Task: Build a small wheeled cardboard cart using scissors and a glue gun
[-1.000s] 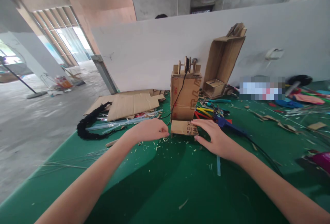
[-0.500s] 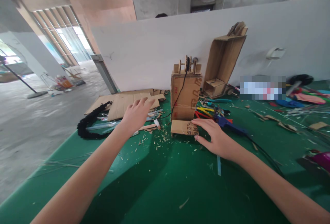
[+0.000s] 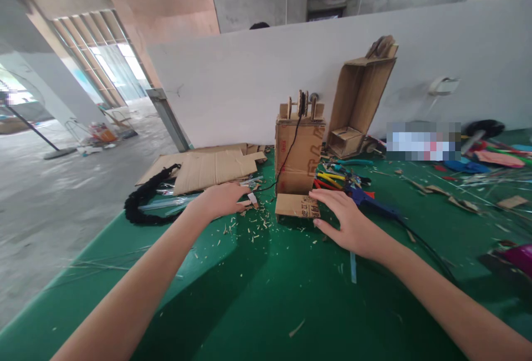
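Observation:
A cardboard tower (image 3: 297, 153) stands upright on the green table, with a low printed step (image 3: 291, 206) at its front. On top are cardboard discs (image 3: 302, 104), and black cord is wound between them. The loose black cord (image 3: 286, 161) runs down the tower's face and off to the left. My right hand (image 3: 347, 220) grips the right end of the step, fingertips at its back edge and thumb at its front corner. My left hand (image 3: 220, 200) is near the cord's lower end, fingers and thumb apart, beside a small white piece (image 3: 252, 199). Nothing shows in it.
Flat cardboard sheets (image 3: 216, 167) and a fuzzy black loop (image 3: 135, 206) lie left. Behind right leans a taller cardboard frame (image 3: 361, 95). Pliers (image 3: 330, 179) and a blue glue gun (image 3: 374, 203) with its cable lie right of the tower. Scraps litter the table.
My left hand has come down and toward me from above the cardboard sheets to beside the cord's lower end. My right hand and the tower have stayed put.

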A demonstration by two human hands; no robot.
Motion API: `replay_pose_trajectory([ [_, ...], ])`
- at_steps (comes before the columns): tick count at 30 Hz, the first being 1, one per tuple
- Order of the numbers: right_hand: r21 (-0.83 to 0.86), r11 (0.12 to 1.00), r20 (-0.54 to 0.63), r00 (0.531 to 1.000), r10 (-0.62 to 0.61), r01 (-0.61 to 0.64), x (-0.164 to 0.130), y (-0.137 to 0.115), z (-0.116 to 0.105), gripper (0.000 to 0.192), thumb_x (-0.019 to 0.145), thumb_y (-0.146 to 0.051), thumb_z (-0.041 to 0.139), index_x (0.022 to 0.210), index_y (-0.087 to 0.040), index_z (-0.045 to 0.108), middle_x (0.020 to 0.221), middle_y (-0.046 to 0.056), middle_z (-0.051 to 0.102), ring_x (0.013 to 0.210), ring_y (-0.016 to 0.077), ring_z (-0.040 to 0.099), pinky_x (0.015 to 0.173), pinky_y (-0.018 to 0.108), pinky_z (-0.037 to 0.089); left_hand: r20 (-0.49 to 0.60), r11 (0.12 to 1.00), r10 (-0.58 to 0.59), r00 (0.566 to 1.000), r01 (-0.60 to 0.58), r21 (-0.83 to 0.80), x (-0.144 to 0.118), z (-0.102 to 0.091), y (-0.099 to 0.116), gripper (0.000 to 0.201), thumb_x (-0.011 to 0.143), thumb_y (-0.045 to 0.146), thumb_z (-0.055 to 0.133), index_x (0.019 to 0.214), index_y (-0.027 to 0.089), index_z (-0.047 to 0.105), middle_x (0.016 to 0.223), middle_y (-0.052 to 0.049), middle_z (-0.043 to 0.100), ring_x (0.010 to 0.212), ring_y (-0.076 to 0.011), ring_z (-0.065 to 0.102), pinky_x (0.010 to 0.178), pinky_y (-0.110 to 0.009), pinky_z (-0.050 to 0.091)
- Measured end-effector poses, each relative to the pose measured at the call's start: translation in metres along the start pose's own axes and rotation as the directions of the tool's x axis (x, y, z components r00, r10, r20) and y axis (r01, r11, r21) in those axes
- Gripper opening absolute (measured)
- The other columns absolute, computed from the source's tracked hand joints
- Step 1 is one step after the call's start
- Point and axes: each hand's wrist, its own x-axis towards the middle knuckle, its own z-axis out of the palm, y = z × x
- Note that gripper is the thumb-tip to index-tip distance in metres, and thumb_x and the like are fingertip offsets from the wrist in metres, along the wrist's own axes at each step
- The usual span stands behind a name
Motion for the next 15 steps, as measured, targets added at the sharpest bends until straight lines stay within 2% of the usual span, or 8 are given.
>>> replay_pose_trajectory([
  [3, -0.016, 1.0, -0.002, 1.0, 0.0, 0.0, 0.0, 0.0, -0.001, 0.049, 0.087, -0.035, 0.049, 0.134, -0.029, 0.038, 0.135, 0.007, 0.046, 0.126, 0.0279, 0.04, 0.102, 0.052, 0.036, -0.046, 0.997, 0.058, 0.997, -0.056, 0.047, 0.005, 0.006, 0.012, 0.027, 0.084, 0.026, 0.047, 0.107, 0.022, 0.06, 0.105, -0.009, 0.063, 0.095, -0.0243, 0.06, 0.074, -0.032, 0.046],
  [8, -0.004, 1.0, -0.007, 1.0, -0.001, 0.001, -0.001, -0.001, -0.001, 0.048, 0.087, -0.034, 0.049, 0.133, -0.029, 0.037, 0.134, 0.007, 0.046, 0.126, 0.0272, 0.04, 0.103, 0.052, 0.036, -0.123, 0.984, 0.155, 0.98, -0.141, 0.113, 0.01, 0.011, 0.024, 0.022, 0.085, 0.017, 0.042, 0.087, 0.022, 0.064, 0.104, -0.006, 0.061, 0.094, -0.0205, 0.059, 0.079, -0.031, 0.044],
  [11, -0.004, 1.0, -0.011, 1.0, -0.004, 0.004, -0.001, -0.001, -0.001, 0.048, 0.087, -0.033, 0.049, 0.134, -0.03, 0.036, 0.134, 0.007, 0.047, 0.125, 0.0276, 0.04, 0.102, 0.053, 0.036, -0.184, 0.983, 0.138, 0.973, -0.112, 0.145, 0.012, 0.01, 0.023, 0.019, 0.086, 0.019, 0.042, 0.09, 0.02, 0.061, 0.1, -0.007, 0.062, 0.094, -0.0217, 0.058, 0.077, -0.032, 0.043],
  [15, -0.03, 1.0, -0.001, 1.0, -0.002, 0.002, -0.001, 0.0, -0.001, 0.049, 0.087, -0.034, 0.049, 0.134, -0.029, 0.036, 0.133, 0.007, 0.047, 0.125, 0.0272, 0.041, 0.103, 0.052, 0.036, -0.281, 0.987, 0.047, 0.958, -0.002, 0.16, 0.013, 0.006, 0.02, 0.019, 0.088, 0.022, 0.04, 0.095, 0.019, 0.057, 0.095, -0.008, 0.064, 0.094, -0.023, 0.058, 0.081, -0.036, 0.041],
])
